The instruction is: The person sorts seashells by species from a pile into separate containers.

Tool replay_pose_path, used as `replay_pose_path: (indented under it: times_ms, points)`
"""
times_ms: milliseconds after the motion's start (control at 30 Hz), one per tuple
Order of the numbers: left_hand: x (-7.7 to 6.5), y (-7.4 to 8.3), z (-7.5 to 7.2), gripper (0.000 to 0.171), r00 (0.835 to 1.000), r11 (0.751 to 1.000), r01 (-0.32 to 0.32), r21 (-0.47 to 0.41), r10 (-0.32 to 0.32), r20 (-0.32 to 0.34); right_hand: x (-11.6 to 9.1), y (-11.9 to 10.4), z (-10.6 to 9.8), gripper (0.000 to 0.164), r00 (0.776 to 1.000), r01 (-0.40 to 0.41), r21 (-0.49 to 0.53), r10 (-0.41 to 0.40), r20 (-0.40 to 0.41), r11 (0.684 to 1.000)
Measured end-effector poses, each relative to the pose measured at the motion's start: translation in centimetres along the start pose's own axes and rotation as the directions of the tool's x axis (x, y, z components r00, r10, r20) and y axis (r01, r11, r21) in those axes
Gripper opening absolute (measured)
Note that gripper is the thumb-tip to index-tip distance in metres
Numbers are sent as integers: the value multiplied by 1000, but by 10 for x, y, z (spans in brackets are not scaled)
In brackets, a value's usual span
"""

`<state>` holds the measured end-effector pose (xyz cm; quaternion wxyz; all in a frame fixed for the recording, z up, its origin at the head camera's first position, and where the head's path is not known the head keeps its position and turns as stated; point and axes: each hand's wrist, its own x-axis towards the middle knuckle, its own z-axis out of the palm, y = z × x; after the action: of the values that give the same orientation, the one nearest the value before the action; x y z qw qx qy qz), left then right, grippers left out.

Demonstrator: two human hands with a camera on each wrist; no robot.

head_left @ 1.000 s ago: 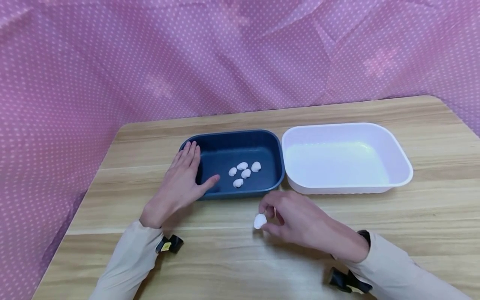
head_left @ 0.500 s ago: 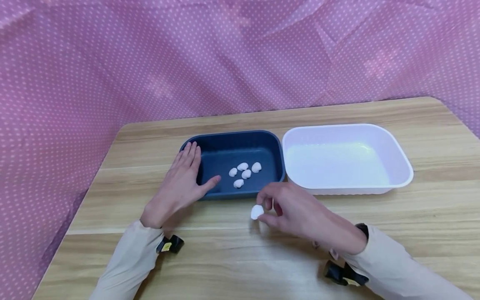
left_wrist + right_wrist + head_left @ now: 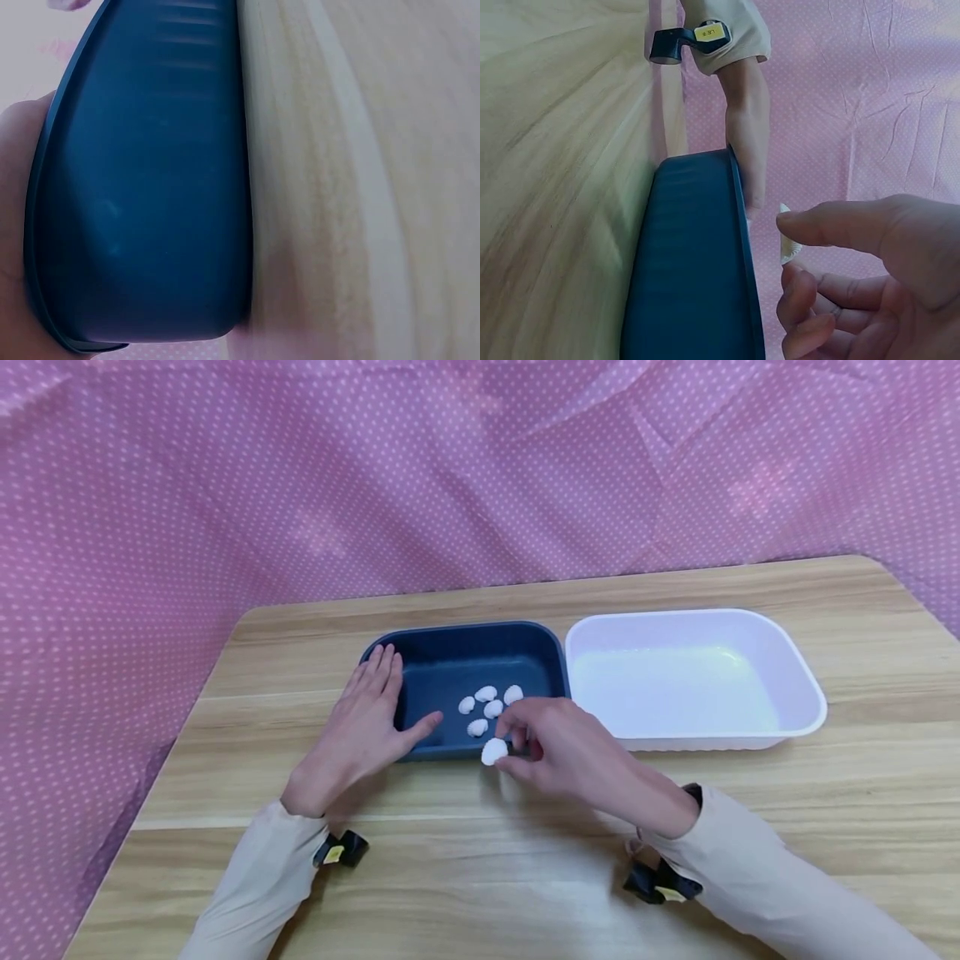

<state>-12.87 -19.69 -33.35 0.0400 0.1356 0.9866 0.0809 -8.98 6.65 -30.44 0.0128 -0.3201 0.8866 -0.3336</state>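
Pink polka-dot cloth (image 3: 450, 468): hanging in folds behind the far edge of the wood-grain table (image 3: 450, 893).
Navy plastic tray (image 3: 431, 685): standing on the table, with the white plastic tub (image 3: 667, 685) sitting just to its right; whether the rims are touching, I cannot tell.
Five ribbed seashells (image 3: 492, 709): lying on the tray's floor, grouped toward its near right part.
Left hand (image 3: 360, 718): resting over the tray's left end, fingers straight and thumb spreading away, grasping nothing; it seems to be steadying the tray.
Right hand (image 3: 562, 739): pinching one shell between thumb and forefinger, the other fingers curling beneath.
Pinched seashell (image 3: 494, 752): showing in front of the tray's near rim in the head view and sitting higher than that rim in the right wrist view, apart from it; whether it is already crossing inward is hard to tell.
Step in hand: by my judgement, a shell is being added to the group in the tray, with its release not yet happening.
Next move: probably calling for clearing the near rim, lowering the shell beside the others and loosening the pinch, while the left hand is bracing the tray.
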Motion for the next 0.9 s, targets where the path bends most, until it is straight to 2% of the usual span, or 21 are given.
replay_pose_path:
  times_ms: [200, 500, 900]
  points:
    - [0, 0, 0, 104, 1000, 1000, -5, 3, 5, 4, 10, -1, 3, 22, 999, -9, -11, 8, -35, 1000]
    - [-1, -2, -1, 102, 1000, 1000, -13, 9, 13, 3, 27, 1, 7, 22, 988, -78, -53, 71, -137, 995]
    - [0, -2, -1, 101, 1000, 1000, -18, 15, 18, 2, 51, 4, 14, 24, 984, -162, -50, 157, -84, 986]
